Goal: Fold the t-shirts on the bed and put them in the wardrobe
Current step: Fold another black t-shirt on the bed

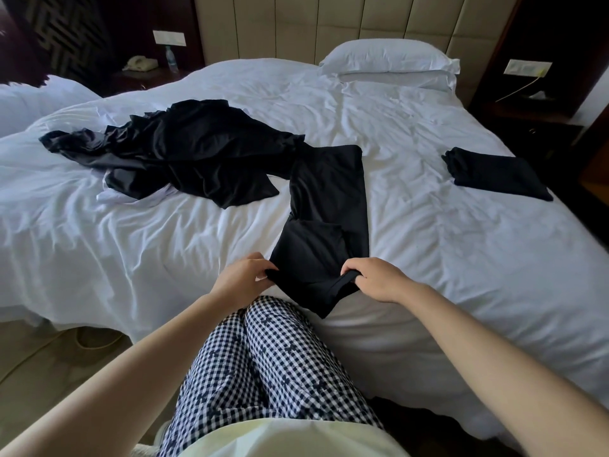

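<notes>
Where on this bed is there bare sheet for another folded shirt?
Bare sheet lies between the long shirt and the folded stack, and before the pillow. Crowded: the dark heap at left, and the near edge where left hand and right hand grip it.

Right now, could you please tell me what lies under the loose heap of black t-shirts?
White cloth pokes out from under the near edge of the heap, lying on the bed sheet. How far it runs beneath, or what else is there, the black fabric hides.

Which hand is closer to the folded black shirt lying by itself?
Right. Both hold the half-folded t-shirt; the right hand sits left of the folded black t-shirt, the left hand even farther left.
</notes>
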Tool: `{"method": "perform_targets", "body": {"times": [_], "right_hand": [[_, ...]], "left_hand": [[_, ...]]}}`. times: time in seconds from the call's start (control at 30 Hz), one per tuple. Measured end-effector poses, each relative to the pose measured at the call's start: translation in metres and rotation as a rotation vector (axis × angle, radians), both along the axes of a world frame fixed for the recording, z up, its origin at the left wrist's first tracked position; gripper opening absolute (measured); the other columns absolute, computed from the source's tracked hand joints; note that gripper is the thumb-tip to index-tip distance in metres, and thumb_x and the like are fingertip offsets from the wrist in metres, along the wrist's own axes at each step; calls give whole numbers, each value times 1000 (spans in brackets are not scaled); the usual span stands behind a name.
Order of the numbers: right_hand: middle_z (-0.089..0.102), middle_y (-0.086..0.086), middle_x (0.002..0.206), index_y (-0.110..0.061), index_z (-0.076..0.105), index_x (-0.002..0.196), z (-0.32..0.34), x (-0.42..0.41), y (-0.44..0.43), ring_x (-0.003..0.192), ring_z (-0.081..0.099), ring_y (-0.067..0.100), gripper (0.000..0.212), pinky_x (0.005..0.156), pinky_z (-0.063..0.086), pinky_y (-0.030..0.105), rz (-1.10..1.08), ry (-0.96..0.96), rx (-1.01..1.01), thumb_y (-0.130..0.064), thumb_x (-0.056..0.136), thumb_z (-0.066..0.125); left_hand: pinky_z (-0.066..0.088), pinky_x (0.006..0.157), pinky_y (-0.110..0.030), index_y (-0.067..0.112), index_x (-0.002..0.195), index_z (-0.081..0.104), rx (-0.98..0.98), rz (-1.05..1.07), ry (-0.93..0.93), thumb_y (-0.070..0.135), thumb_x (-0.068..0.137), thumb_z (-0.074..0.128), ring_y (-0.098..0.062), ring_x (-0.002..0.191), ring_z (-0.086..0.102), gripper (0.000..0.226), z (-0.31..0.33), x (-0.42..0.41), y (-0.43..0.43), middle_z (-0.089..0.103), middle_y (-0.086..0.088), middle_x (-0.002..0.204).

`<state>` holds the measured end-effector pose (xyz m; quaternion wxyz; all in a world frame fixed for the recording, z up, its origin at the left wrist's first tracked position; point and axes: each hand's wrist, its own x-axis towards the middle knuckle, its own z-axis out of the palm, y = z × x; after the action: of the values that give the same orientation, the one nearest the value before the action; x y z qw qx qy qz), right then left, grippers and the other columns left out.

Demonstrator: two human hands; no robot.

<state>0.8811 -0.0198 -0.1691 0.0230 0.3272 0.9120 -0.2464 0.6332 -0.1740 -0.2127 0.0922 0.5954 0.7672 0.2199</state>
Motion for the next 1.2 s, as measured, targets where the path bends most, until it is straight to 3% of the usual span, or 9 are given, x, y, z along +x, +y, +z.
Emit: {"method": "perform_targets", "body": {"times": [0.1, 0.23, 0.4, 0.53, 0.67, 0.77, 0.9, 1.1, 1.2], "right_hand": [[58, -11, 83, -24, 62, 94, 7, -2, 2, 79, 53, 12, 37, 70, 41, 25, 15, -28, -69, 1, 83, 37], [57, -8, 76, -18, 63, 85, 22, -13, 9, 71, 50, 8, 38, 63, 38, 19, -36, 27, -184, 7, 81, 35], [49, 1, 68, -7, 62, 83, 46, -30, 45, 65, 43, 15, 29, 60, 35, 23, -260, 265, -315, 2, 88, 35], [32, -1, 60, -18, 38, 68, 67, -48, 80, 57, 30, 15, 24, 59, 29, 30, -405, 395, -403, -11, 91, 42], [30, -4, 59, -22, 31, 66, 76, -75, 119, 57, 28, 15, 27, 64, 28, 32, -528, 442, -389, -22, 89, 45], [29, -2, 61, -20, 29, 64, 75, -96, 150, 59, 29, 17, 29, 61, 27, 32, -611, 453, -354, -22, 90, 44], [28, -2, 59, -19, 27, 64, 57, -119, 184, 56, 29, 16, 29, 55, 22, 32, -703, 414, -318, -21, 89, 42], [27, -3, 54, -20, 25, 61, 13, -135, 207, 50, 26, 17, 32, 52, 20, 30, -749, 291, -146, -22, 88, 41], [28, -2, 55, -19, 26, 62, -1, -135, 211, 51, 26, 18, 30, 51, 20, 29, -765, 284, -93, -25, 87, 43]], "left_hand": [[47, 80, -29, 27, 106, 73, -2, -63, 34, 43, 87, 68, -8, 98, 50, 25, 2, -4, -3, 49, 16, 106], [41, 95, -27, 22, 104, 73, 83, -67, -74, 35, 91, 65, -3, 113, 46, 20, 10, -3, 3, 46, 21, 121], [48, 77, -28, 18, 94, 68, 233, 109, -385, 28, 95, 59, -8, 86, 62, 13, 40, -4, 37, 68, 8, 91], [41, 60, -19, 9, 84, 59, 315, 238, -528, 25, 97, 55, -8, 65, 54, 21, 63, -8, 77, 59, 2, 72], [42, 65, -27, 12, 84, 55, 330, 334, -602, 32, 98, 53, -9, 68, 50, 25, 72, -24, 129, 53, 5, 74], [41, 68, -33, 20, 79, 49, 312, 409, -573, 37, 99, 50, -13, 74, 53, 26, 69, -37, 171, 53, 9, 74], [48, 78, -38, 18, 94, 55, 249, 450, -508, 42, 99, 47, -21, 89, 60, 26, 53, -49, 215, 60, 6, 85], [38, 58, -32, 20, 97, 55, 87, 515, -104, 49, 100, 39, -25, 78, 63, 34, 19, -59, 242, 57, 6, 76], [37, 56, -32, 20, 95, 54, 56, 504, -69, 51, 100, 38, -24, 73, 62, 36, 10, -61, 245, 55, 8, 71]]}}
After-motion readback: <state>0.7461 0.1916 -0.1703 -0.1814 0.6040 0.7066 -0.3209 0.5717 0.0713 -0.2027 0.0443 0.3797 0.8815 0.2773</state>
